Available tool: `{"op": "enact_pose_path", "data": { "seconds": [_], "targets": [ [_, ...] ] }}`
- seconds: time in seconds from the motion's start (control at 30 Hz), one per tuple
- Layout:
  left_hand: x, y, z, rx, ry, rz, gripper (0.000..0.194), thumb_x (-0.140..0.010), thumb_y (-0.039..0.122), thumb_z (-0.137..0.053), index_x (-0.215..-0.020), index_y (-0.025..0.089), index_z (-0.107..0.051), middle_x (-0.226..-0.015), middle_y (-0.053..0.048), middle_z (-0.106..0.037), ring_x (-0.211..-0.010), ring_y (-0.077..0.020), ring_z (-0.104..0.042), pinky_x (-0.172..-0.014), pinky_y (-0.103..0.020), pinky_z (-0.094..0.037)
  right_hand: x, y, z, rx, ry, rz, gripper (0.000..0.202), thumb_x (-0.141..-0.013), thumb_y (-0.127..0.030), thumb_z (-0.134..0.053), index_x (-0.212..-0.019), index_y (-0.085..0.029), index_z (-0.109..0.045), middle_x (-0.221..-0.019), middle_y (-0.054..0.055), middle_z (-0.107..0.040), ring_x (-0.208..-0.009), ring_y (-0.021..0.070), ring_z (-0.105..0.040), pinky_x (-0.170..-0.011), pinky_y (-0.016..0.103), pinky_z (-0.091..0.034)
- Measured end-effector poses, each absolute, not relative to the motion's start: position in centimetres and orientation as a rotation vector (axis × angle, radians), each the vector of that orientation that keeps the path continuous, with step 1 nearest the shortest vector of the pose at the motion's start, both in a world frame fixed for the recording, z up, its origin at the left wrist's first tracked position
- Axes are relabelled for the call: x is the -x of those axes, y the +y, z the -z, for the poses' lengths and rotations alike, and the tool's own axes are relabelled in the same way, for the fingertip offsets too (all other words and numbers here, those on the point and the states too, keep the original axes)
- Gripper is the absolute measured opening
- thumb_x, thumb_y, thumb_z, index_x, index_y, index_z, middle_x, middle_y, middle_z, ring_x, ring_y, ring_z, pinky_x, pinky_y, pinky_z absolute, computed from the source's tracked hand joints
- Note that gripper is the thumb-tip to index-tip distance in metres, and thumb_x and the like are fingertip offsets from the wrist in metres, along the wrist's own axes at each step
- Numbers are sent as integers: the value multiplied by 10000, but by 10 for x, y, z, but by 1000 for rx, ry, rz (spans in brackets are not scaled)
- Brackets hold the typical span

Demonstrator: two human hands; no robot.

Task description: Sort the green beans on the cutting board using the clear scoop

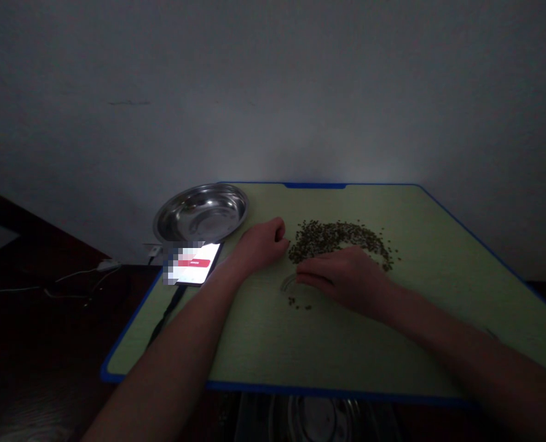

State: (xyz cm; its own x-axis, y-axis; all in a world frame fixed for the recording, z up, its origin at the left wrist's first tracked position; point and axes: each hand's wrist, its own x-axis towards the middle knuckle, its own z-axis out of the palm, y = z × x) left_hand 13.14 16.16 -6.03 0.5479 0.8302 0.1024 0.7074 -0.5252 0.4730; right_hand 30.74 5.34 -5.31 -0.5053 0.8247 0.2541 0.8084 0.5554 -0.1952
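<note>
My setting is a dim room that appears to be in a home, though its exact use cannot be determined. Evidence for this is the plain pale wall (273, 92) with a dark scuff, the small green table (264, 344) edged in blue that I have before me, and the white charger and cables (108, 265) at its left. A steel basin (202, 215) and a lit phone (194, 265) on the tabletop also suggest a household.

Left hand (264, 244) loosely curled, forearm angled inward. Right hand (342, 276) reaches across, fingertips pinched together, wrist low
</note>
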Motion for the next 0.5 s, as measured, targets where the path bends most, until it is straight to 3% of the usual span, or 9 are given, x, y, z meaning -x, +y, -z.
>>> {"op": "enact_pose_path", "data": {
  "seconds": [0.2,0.5],
  "targets": [
    [-132,161,60,-2413,1265,-451,77,-735,224,-496,-716,216,-421,-663,15,-510,-589,-138,-417,-559,-295,-258,-303,55,61,1256,-2479,-63,285,-978,-367,-498,-910,-198,-717,-794,26,-742,-665,154,-670,-559,276,-324],
    [-132,160,59,-2409,1254,-450,102,-741,209,-504,-710,216,-408,-653,23,-506,-583,-131,-420,-549,-294,-267,-301,50,55,1150,-2609,-325,240,-961,-336,-544,-870,-188,-709,-773,12,-720,-687,134,-643,-591,255,-349]
  ]
}}
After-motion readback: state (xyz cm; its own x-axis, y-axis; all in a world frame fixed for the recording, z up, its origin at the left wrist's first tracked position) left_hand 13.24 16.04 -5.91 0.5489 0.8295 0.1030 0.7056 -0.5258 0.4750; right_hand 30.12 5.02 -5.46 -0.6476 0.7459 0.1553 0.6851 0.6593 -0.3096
